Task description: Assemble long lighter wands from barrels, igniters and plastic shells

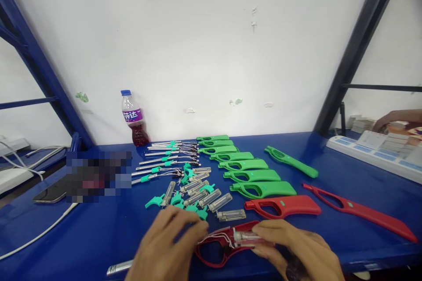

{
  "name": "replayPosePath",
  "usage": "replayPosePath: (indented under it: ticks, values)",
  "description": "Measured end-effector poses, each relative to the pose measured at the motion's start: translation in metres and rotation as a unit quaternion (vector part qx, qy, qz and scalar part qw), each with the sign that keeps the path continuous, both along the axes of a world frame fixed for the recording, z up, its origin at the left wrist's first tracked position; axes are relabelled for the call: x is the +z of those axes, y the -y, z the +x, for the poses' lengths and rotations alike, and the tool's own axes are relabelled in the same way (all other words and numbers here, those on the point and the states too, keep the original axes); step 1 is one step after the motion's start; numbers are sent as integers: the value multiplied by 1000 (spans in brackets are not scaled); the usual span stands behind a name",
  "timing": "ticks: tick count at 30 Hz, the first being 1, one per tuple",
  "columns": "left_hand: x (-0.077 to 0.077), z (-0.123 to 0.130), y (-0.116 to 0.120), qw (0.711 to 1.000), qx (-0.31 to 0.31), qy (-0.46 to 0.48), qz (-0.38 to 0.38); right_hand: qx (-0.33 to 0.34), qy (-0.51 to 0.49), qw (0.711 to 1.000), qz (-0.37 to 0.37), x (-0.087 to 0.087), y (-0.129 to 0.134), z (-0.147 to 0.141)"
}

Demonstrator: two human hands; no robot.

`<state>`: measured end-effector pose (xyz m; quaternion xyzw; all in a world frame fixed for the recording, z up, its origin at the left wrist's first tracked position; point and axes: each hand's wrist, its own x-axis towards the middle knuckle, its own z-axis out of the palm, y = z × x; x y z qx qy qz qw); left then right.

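Note:
At the table's front edge, an open red lighter shell (211, 263) lies between my hands with thin white wires in it. My right hand (296, 246) is closed round a clear fuel tank (242, 237) at the shell's handle end. My left hand (168, 241) is curled at the shell's front end, with thumb and forefinger by the wires. A metal lighter tube (118, 268) sticks out from under that hand. Just beyond lie several clear fuel tanks (220, 202) and teal triggers (154, 200).
Green lighter shells (263, 189) stand in a row, with red shells (283, 206) nearer and to the right. Metal tubes with wires (158, 159) lie behind. A drink bottle (133, 118) is by the wall, a phone (52, 191) left. Another person's hand (398, 118) shows far right.

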<state>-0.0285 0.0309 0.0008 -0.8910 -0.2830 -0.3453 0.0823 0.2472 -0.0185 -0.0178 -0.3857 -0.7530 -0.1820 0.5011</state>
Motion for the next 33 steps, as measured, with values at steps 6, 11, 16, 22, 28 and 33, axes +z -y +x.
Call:
replayPosePath:
  ticks: [6,11,16,22,28,33]
  values:
    - [22,-48,-20,989,141,5,45,-7,5,1000,-26,-3,-1,3]
    - [19,-68,-30,982,185,-30,3,-34,28,998,-53,-2,-3,8]
    - [9,-72,-34,975,217,-40,-37,-60,40,994,-76,10,-16,7]
    - [16,-54,-14,982,186,-16,31,-77,49,989,-117,11,-39,4]
    - [18,-24,8,991,88,-69,68,-59,80,982,-160,4,-45,4]
    - [5,-21,13,989,79,-125,28,-19,77,986,-146,10,-24,8]
